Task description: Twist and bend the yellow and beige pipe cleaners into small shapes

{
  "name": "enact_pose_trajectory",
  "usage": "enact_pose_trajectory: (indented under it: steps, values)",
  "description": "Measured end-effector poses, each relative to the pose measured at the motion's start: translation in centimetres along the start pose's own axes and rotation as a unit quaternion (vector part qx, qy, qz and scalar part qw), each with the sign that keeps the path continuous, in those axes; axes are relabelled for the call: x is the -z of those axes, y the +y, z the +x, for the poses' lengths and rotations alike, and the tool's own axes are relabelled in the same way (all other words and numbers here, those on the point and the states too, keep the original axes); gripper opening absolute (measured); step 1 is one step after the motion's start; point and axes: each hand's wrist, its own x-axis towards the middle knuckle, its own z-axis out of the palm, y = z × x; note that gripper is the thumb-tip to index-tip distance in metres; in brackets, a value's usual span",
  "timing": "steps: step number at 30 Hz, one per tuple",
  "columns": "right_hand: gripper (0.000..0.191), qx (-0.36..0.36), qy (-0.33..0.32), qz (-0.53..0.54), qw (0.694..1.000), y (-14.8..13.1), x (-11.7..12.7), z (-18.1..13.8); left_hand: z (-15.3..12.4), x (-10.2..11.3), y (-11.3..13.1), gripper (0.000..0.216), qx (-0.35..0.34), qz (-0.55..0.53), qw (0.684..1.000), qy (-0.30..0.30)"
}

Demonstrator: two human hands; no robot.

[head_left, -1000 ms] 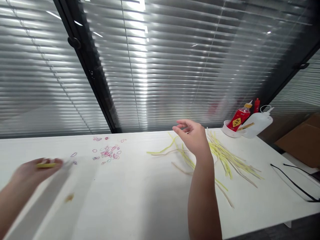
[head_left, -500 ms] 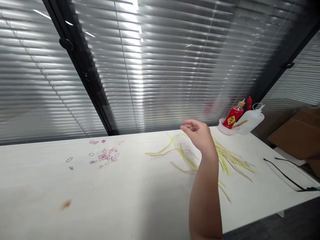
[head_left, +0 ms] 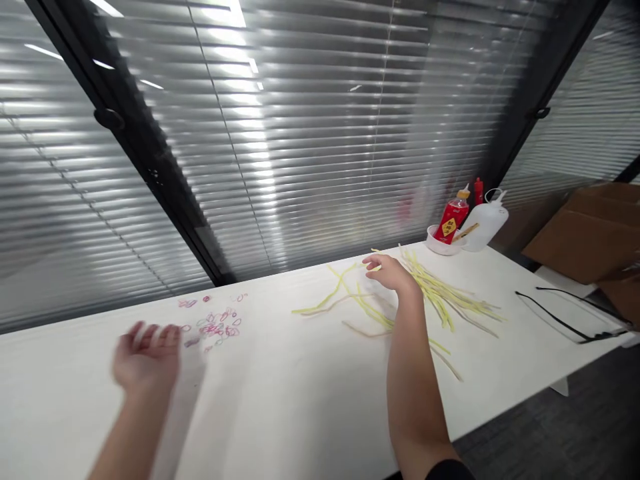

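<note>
My left hand (head_left: 147,357) is over the left of the white table (head_left: 280,400), palm up and smeared by motion. Its fingers are apart and loosely bent, with nothing visible in them. Just right of it lies a scattered heap of small coloured loops like rubber bands (head_left: 215,327), mostly pink, red and purple. My right hand (head_left: 385,272) is near the table's far edge, fingers apart and slightly curled; I see nothing gripped. Thin yellow and beige strips (head_left: 445,290) fan out beside and under it. Looser strips (head_left: 320,303) lie to its left, some hidden behind the forearm.
At the back right, a red bottle (head_left: 451,220) stands in a shallow pale bowl (head_left: 440,247), next to a white squeeze bottle (head_left: 487,223). Black-framed glasses (head_left: 560,317) lie near the right edge. A cardboard box (head_left: 580,230) is beyond. Window blinds (head_left: 310,147) rise behind the table.
My left hand has come into view at the left, beside the small loops. My right hand has shifted slightly down, its fingers more spread. The view has tilted and turned a little.
</note>
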Motion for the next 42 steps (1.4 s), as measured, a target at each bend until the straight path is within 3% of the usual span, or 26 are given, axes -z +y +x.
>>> enact_pose_trajectory:
  steps: [2, 5, 7, 9, 11, 14, 16, 19, 27, 30, 37, 42]
  values:
    - [0.037, -0.021, -0.020, -0.012, 1.000, 1.2, -1.1, 1.2, -3.4, -2.6, -4.0, 0.017, 0.094, -0.054, 0.992, -0.066]
    - [0.042, -0.041, -0.027, -0.031, 0.998, 2.1, -3.2, 2.7, -8.6, -4.1, -8.9, 0.014, 0.129, -0.030, 0.973, -0.191]
    - [0.043, -0.036, -0.033, -0.034, 0.998, 2.1, -4.6, 3.3, -10.8, -4.6, -11.2, 0.023, 0.132, 0.033, 0.962, -0.237]
    - [0.042, -0.022, -0.039, -0.032, 0.998, 1.9, -5.9, 3.7, -11.4, -5.2, -12.7, 0.025, 0.073, 0.119, 0.948, -0.286]
    - [0.040, -0.010, -0.029, -0.032, 0.999, 1.7, -7.0, 3.8, -11.0, -5.6, -13.6, 0.020, -0.059, 0.241, 0.909, -0.334]
    - [0.040, -0.005, 0.000, -0.042, 0.999, 1.4, -8.3, 4.0, -9.6, -5.9, -14.1, 0.019, -0.257, 0.414, 0.774, -0.405]
    - [0.040, -0.013, 0.019, -0.053, 0.998, 1.3, -8.9, 4.1, -9.0, -5.7, -14.3, 0.023, -0.313, 0.482, 0.698, -0.427]
    - [0.032, -0.031, 0.037, -0.067, 0.997, 1.3, -9.6, 4.1, -8.6, -5.4, -14.6, 0.025, -0.329, 0.521, 0.658, -0.433]
    - [0.017, -0.065, 0.087, -0.042, 0.993, 1.5, -10.2, 4.1, -8.0, -5.6, -15.5, 0.023, -0.362, 0.533, 0.643, -0.415]
    - [0.018, -0.065, 0.114, 0.001, 0.991, 1.6, -10.5, 4.2, -7.8, -5.8, -15.3, 0.023, -0.357, 0.522, 0.655, -0.413]
    - [0.022, -0.025, 0.190, 0.153, 0.969, 1.1, -10.1, 5.0, -8.0, -5.8, -14.9, 0.019, -0.298, 0.454, 0.712, -0.446]
    - [0.052, 0.013, 0.222, 0.260, 0.940, -1.6, -8.4, 4.3, -8.4, -5.7, -15.3, 0.017, -0.188, 0.368, 0.813, -0.410]
